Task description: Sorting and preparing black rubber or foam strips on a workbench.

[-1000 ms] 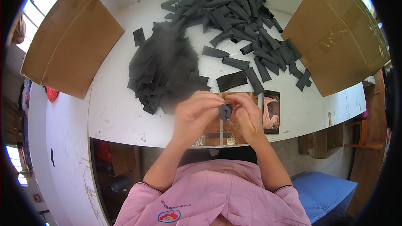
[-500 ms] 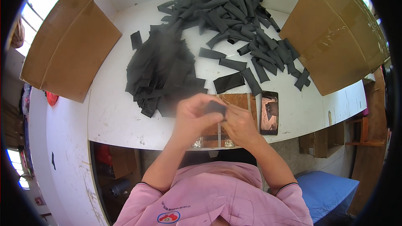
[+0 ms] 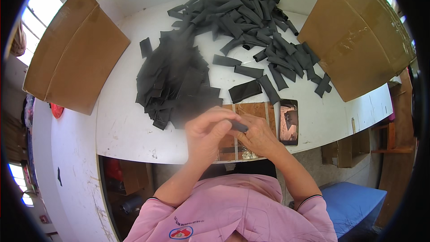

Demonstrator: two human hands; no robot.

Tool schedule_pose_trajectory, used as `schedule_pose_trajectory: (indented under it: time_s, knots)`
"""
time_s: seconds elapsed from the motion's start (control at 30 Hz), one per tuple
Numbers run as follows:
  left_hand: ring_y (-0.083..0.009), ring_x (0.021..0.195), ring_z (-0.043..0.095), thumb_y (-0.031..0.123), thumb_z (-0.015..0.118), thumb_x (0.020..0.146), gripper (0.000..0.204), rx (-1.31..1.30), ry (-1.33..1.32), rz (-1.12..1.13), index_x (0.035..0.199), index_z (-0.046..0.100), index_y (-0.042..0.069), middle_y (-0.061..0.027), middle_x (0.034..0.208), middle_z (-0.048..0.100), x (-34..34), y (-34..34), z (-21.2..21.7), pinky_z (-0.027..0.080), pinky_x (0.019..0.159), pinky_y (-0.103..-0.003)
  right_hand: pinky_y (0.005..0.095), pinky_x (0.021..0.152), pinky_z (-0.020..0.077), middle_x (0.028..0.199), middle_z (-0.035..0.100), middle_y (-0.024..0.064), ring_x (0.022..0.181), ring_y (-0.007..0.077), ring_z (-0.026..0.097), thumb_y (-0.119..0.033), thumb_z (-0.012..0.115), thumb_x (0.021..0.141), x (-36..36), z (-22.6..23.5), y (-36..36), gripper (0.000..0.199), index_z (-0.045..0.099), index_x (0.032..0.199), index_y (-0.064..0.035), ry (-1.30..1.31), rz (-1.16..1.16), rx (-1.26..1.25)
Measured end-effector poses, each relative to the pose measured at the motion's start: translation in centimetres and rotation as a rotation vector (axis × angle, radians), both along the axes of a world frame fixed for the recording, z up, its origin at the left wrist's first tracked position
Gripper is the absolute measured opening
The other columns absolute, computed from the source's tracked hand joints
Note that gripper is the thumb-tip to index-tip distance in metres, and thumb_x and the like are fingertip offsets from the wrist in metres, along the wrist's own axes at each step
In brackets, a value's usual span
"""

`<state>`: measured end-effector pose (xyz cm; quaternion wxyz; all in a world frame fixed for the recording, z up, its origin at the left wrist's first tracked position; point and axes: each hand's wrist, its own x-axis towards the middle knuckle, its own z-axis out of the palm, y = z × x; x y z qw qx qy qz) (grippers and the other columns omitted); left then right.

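Above the table's front edge, a small dark grey fabric piece is folded or rolled between my hands. My left hand curls around its left side, thumb towards me. My right hand grips its right end, and the fingers hide much of the piece. Just beyond my left hand spreads a heap of flat dark grey pieces. Farther back lies a pile of tube-like dark grey pieces, trailing to the right. A flat black piece rests close beyond my right hand.
Under my hands is a brown taped panel on the white table. A phone lies to its right. Cardboard sheets stand at left and right. A blue object is at lower right.
My hands have moved slightly nearer to me, and the piece has turned from its broad face to a narrow, rolled-looking end. The heaps look the same.
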<state>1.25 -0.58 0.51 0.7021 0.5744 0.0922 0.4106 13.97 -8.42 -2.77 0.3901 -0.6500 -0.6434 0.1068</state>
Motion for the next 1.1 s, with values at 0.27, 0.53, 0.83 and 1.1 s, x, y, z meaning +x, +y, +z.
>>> schedule_pose_trajectory:
  time_s: [0.27,0.53,0.83,1.1]
  knots:
    - [-0.0205,0.084,0.052,0.01,0.057,0.081,0.011,-0.385,-0.161,0.065,0.086,0.057,0.001,-0.0117,0.085,0.057,-1.2,-0.4,-1.1,0.04,0.079,-0.032,0.0352,0.049,0.0429,0.058,0.054,0.009,0.056,0.0252,0.055,-0.023,0.064,0.07,-0.8,-0.4,0.2,0.023,0.055,0.063,-0.0029,-0.168,0.003,-0.019]
    - [-0.0126,0.076,0.058,0.001,0.051,0.078,0.015,0.007,0.417,0.376,0.091,0.057,0.0,-0.0074,0.085,0.062,0.0,3.2,-3.6,0.045,0.071,-0.024,0.0254,0.048,0.0396,0.058,0.053,0.0042,0.05,0.0135,0.051,-0.029,0.052,0.082,2.6,6.9,1.9,0.032,0.056,0.069,-0.0005,0.765,0.104,-0.128]
    - [-0.0283,0.09,0.05,0.007,0.061,0.068,0.024,0.992,1.08,0.439,0.09,0.058,0.001,-0.0126,0.09,0.055,3.7,4.8,-9.0,0.041,0.074,-0.036,0.0226,0.046,0.0347,0.053,0.048,0.0019,0.049,0.0064,0.043,-0.033,0.039,0.089,2.0,-1.5,-2.9,0.039,0.056,0.078,0.0008,0.81,-0.204,-0.237]
    - [-0.0275,0.08,0.05,0.005,0.058,0.069,0.008,1.074,0.866,0.458,0.075,0.055,0.001,-0.0107,0.079,0.053,2.8,5.7,-11.3,0.04,0.068,-0.034,0.0343,0.056,0.0426,0.062,0.056,0.0162,0.057,0.0294,0.056,-0.029,0.044,0.085,-2.0,-2.4,-4.1,0.036,0.056,0.079,0.0046,0.656,-0.053,-0.41]
